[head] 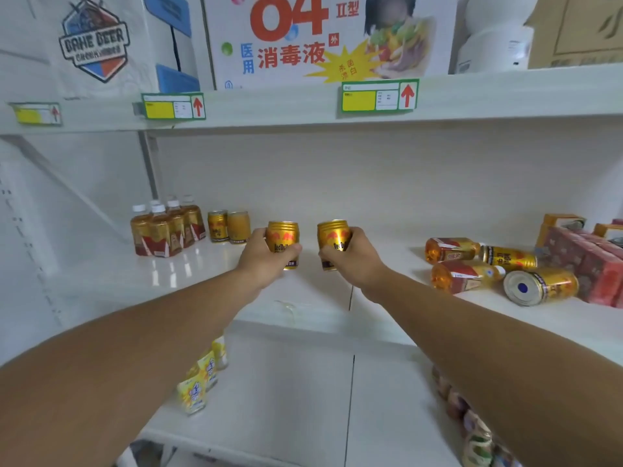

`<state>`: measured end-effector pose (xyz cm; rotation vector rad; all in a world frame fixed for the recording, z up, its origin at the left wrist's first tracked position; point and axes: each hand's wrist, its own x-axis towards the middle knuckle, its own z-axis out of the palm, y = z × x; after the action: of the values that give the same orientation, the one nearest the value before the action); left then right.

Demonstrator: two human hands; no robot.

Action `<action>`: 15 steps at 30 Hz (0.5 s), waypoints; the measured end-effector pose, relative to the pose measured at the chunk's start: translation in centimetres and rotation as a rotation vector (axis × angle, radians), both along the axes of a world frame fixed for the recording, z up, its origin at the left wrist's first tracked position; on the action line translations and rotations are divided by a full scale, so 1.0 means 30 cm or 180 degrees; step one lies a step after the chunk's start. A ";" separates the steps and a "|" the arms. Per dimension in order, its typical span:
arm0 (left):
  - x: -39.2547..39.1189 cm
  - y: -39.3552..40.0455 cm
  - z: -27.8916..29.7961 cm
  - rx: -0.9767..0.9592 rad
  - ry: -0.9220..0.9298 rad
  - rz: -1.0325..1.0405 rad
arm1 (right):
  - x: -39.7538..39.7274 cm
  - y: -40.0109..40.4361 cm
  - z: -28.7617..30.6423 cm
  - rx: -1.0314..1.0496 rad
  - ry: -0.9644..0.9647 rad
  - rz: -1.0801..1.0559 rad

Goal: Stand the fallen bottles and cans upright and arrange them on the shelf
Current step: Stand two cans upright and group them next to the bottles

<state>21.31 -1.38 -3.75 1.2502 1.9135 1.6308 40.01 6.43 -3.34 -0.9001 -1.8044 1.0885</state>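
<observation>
My left hand (266,256) grips a gold Red Bull can (284,235), held upright over the middle of the white shelf (188,281). Just to its right, my right hand (354,254) grips a second gold can (332,235), tilted slightly. At the shelf's left stand several amber tea bottles (167,229) with white caps, and two upright gold cans (229,226) beside them. On the right, two tea bottles (451,250) (467,275) lie on their sides, with two fallen gold cans (509,257) (541,286) next to them.
Red cartons (586,264) and orange boxes (561,224) fill the far right of the shelf. The shelf above carries a large disinfectant box (320,38) and price tags (377,96). Yellow bottles (202,375) stand on the shelf below at left, other packs (472,429) at right.
</observation>
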 end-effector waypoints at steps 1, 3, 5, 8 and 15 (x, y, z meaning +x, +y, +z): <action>0.008 -0.017 -0.005 0.0002 -0.0017 -0.0034 | 0.011 -0.019 0.000 0.0005 -0.0005 0.0006; 0.024 -0.048 -0.003 0.0022 -0.0032 -0.0129 | 0.027 -0.056 0.007 0.0041 -0.0023 -0.0010; 0.033 -0.069 0.000 0.0061 -0.0017 -0.0244 | 0.040 -0.085 0.016 0.0062 -0.0049 -0.0033; 0.036 -0.094 0.005 0.0125 -0.0049 -0.0364 | 0.045 -0.122 0.024 0.0058 -0.0076 -0.0106; 0.004 -0.148 0.017 0.0069 0.0065 -0.0432 | 0.001 -0.175 0.030 0.0054 -0.0096 -0.0237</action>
<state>21.44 -5.84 -3.23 1.3784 1.7850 1.5795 40.03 1.19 -2.45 -0.9707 -1.7878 1.0164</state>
